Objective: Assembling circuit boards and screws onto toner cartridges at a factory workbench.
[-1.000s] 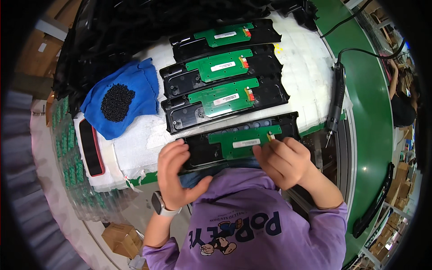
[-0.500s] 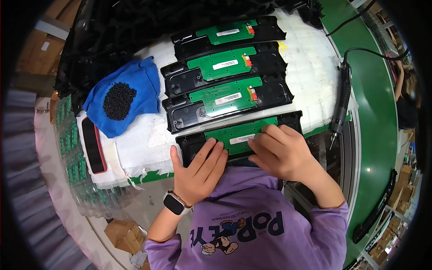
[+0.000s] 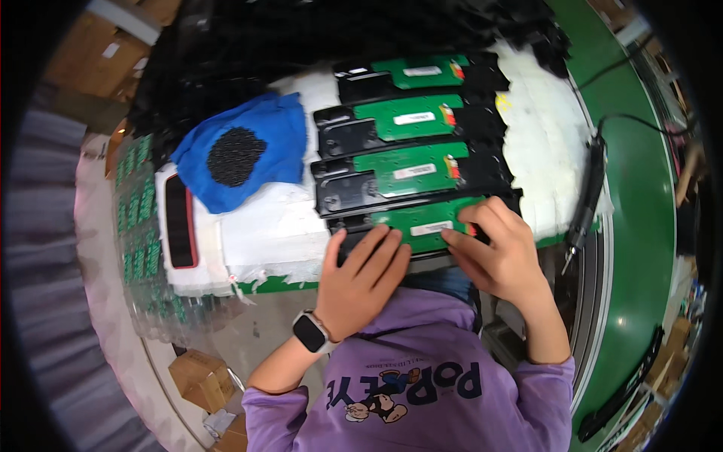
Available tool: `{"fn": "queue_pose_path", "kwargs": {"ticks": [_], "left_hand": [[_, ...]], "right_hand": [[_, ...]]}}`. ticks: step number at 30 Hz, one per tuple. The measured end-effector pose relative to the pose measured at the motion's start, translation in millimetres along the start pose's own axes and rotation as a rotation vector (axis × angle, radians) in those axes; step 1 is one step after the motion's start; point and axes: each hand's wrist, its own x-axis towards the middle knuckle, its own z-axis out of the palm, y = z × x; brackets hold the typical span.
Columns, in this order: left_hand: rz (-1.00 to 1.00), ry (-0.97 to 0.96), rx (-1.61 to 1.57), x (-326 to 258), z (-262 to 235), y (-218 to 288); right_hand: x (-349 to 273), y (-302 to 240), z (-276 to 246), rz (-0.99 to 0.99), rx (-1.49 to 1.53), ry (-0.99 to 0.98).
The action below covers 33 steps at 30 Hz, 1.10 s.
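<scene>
The nearest black plastic panel (image 3: 351, 225) lies in front of me with a green circuit board (image 3: 422, 217) in it. The board carries a white label. My left hand (image 3: 358, 282) rests at the panel's left part, its fingers spread and their tips on the board's left end. My right hand (image 3: 501, 248) arches over the board's right end, with thumb and forefinger apart. A red connector shows between them; some of its fingertips are hidden. Beyond lie similar panels with boards: a near one (image 3: 343, 197), a middle one (image 3: 343, 137) and a far one (image 3: 365, 84).
Left of the panels, a blue cloth (image 3: 282, 124) holds a pile of small black pieces (image 3: 236, 156). A red-edged phone (image 3: 181, 226) lies beside it. At the right, a black electric screwdriver (image 3: 591, 192) rests near the bench's edge. Black material (image 3: 301, 38) is heaped at the back.
The view has shifted, so the bench sits farther right. My right hand's thumb and fingers have spread from a tighter curl, uncovering the red connector. My left hand stays on the panel.
</scene>
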Motion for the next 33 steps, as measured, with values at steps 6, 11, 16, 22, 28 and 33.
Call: {"fn": "queue_pose_path", "kwargs": {"ticks": [6,11,16,22,28,33], "left_hand": [[0.026,0.220,-0.022,4.8,-24.3,-25.6],[-0.571,0.402,0.453,31.3,-68.1,-105.9],[-0.748,0.075,0.423,22.0,-70.9,-178.4],[-0.641,0.292,0.457,20.4,-62.1,-177.8],[-0.530,0.597,0.039,23.8,-62.0,-183.9],[-0.693,0.547,-1.709,35.5,-63.8,-163.9]], "right_hand": [[-9.5,14.9,-46.4,0.308,-0.313,0.335],[-43.9,71.8,-84.4,0.958,-1.038,0.104],[-55.1,120.6,-89.1,1.257,-0.808,0.026],[-68.4,113.4,-102.6,1.339,-0.346,0.138],[-91.0,122.6,-104.0,1.219,-0.013,0.317],[-85.8,79.5,-115.1,0.697,1.083,0.768]]}}
